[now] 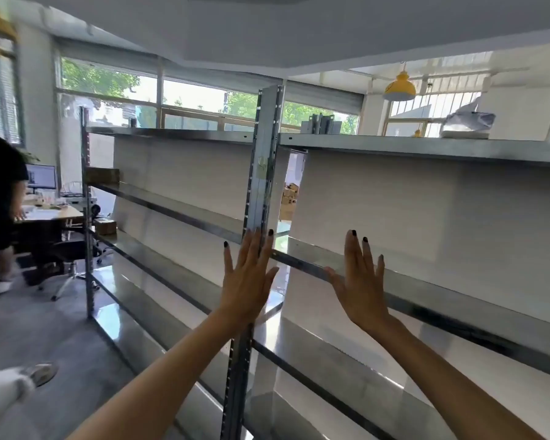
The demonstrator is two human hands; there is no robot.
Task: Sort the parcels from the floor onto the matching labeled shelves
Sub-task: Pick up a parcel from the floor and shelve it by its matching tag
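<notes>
- Both hands raised, palms forward, carrying nothing. Left hand (250, 274) sits at 6 o'clock of frame centre, in front of the upright post (264, 160); can't tell if it touches. Right hand (361, 281) at 5 o'clock, over the shelf edge (299, 263). Fingers (351, 249) spread apart on both.
- Shelves: bare galvanised steel decks, shiny, thin folded lips, perforated posts, white backing panels.
- Parcels: none on the floor in view. Two brown cardboard boxes (104, 176) at 9 o'clock on the left bay's far end, another stack (289, 198) seen through the gap behind the post. A grey plastic-wrapped bundle (470, 119) on the top deck at 2 o'clock.
- No shelf labels legible, so matching can't be checked from here.
- Risks: sharp lips and post edges near bare skin; slick decks could let a pushed parcel slide; another person (0, 198) at 9 o'clock stands near the aisle by a table (54, 212), collision likely when turning with a load.
</notes>
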